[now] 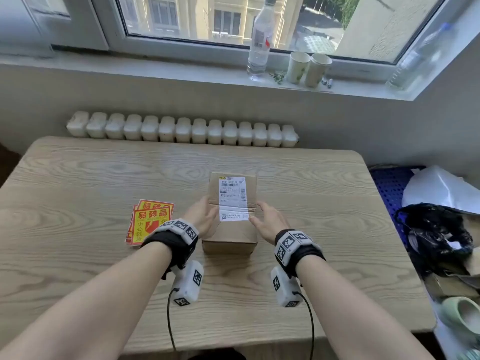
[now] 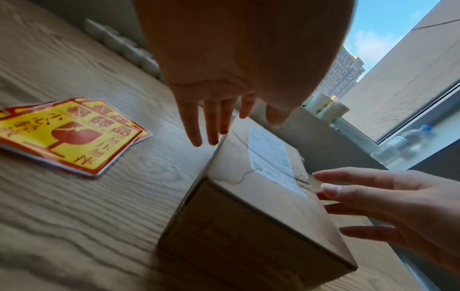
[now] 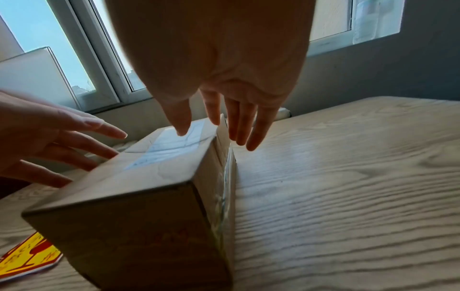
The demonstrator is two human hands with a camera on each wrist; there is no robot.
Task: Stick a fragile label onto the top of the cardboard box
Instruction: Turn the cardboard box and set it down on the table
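- Both hands flank the box [image 1: 230,216], which sits mid-table [image 1: 78,178] with its long axis running near to far.
- Left hand [image 1: 204,216] is at the box's left edge, fingers straight and slightly spread, holding nothing; from its wrist view the fingers [image 2: 211,126] reach down along the left side, though whether they touch the cardboard I can't tell.
- Right hand [image 1: 270,224] mirrors it on the right side, fingers extended and apart, empty; the right wrist view shows the thumb over the top face and the other fingers [image 3: 248,128] down beside the right wall.
- The box top already carries a white shipping label [image 1: 233,198] across its far and middle part; bare cardboard is left at the near end and along the left strip.
- Here's the key relation: the fragile labels [image 1: 150,220], a red-and-yellow stack, lie flat on the table just left of the box, close to the left wrist.
- So the left hand is plainly nearer; my read is it would swing left and down to lift a sticker while the right steadies the box.
- No label is on the box top yet.
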